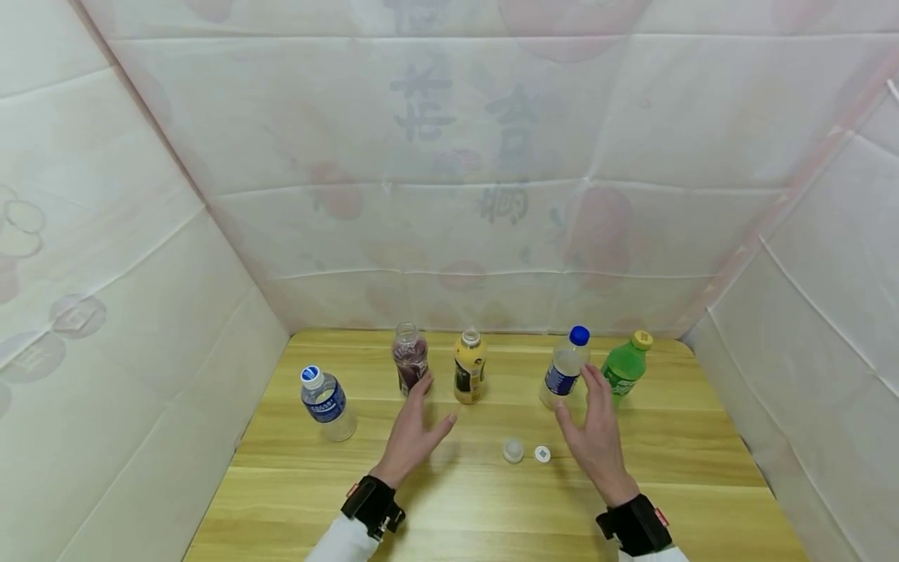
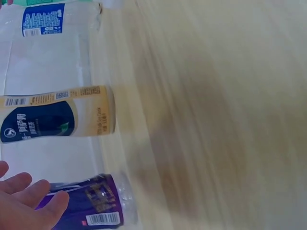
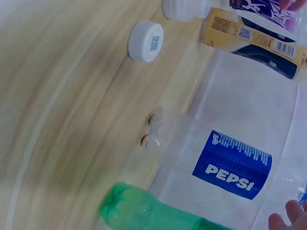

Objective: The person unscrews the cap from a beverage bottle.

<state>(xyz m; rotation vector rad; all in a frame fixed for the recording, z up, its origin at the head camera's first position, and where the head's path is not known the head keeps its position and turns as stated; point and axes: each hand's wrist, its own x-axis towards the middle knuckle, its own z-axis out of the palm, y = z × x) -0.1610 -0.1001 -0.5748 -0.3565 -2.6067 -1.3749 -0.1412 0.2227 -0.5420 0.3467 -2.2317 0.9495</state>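
Right wrist view: the bottle labelled PEPSI stands just beyond the right hand, a purple-labelled bottle beyond the left hand; both, loosely spread, hold nothing.

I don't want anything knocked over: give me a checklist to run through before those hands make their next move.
1. Capped (Pepsi bottle, green bottle, blue-labelled clear bottle): ok.
2. Capped (purple-labelled bottle, yellow bottle): not ok, both mouths are bare.
3. All five bottles upright: ok.
4. The wide cap and printed white cap lying on the table, apart from the bottles: ok.
5. Which loose cap fits which bottle: cannot tell.
6. The left hand and right hand clear of the bottles: cannot tell; in the head view they overlap the purple-labelled bottle and the Pepsi bottle.
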